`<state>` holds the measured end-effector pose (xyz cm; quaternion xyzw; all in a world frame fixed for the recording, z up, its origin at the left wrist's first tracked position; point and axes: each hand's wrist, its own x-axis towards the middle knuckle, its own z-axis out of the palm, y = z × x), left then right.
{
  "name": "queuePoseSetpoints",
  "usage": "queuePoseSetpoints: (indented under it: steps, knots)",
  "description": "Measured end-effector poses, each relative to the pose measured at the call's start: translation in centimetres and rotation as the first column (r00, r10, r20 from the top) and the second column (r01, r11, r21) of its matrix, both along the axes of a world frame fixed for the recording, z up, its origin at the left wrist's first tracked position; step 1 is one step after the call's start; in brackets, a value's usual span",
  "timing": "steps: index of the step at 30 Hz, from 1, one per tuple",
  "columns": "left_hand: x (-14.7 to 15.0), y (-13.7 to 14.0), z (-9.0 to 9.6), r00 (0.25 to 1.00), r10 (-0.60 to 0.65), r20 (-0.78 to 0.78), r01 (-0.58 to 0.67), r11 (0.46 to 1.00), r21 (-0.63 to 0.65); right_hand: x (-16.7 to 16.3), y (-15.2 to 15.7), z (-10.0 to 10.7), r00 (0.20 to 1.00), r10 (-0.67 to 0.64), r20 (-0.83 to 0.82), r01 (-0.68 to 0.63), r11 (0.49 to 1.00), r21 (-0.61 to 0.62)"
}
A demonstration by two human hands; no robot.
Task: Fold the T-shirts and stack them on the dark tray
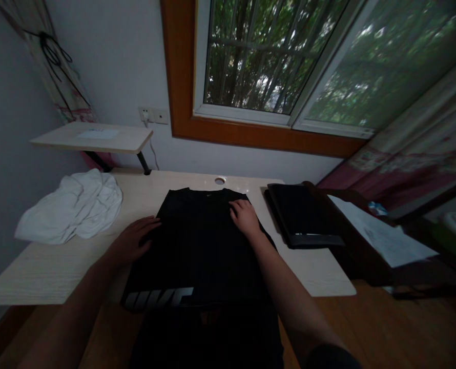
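A black T-shirt (201,241) lies spread on the pale wooden desk (320,271), its neckline toward the wall and a white printed logo at its near lower left. My left hand (136,237) rests at the shirt's left edge, fingers extended and the thumb apart. On the upper right of the shirt lies my right hand (245,215), palm down with loosely spread fingers touching the cloth. Neither hand visibly grips the fabric. The shirt's near edge reaches the front of the desk, close to my dark clothing.
A crumpled white cloth (78,205) lies left, before a small raised shelf (97,136) with paper on it. Dark folded items (305,212) sit at the right. Beyond them, a white sheet (381,230) rests on dark furniture. A window (266,61) is behind the desk.
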<state>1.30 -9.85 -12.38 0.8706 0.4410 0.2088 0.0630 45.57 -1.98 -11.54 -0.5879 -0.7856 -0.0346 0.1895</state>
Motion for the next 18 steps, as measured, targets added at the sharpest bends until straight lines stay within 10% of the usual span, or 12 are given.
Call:
queuePoseSetpoints:
  steps: [7,18]
  knots:
    - [-0.1,-0.3,-0.1,0.998,0.031,0.048,-0.03,0.999,-0.025,-7.8,-1.5,1.4,0.975,0.141,-0.173,-0.162,0.98,-0.112]
    - [-0.2,-0.3,0.0,0.994,0.013,0.106,-0.008,0.999,-0.047,-15.1,-1.6,1.0,0.905,-0.016,-0.425,-0.133,0.939,-0.318]
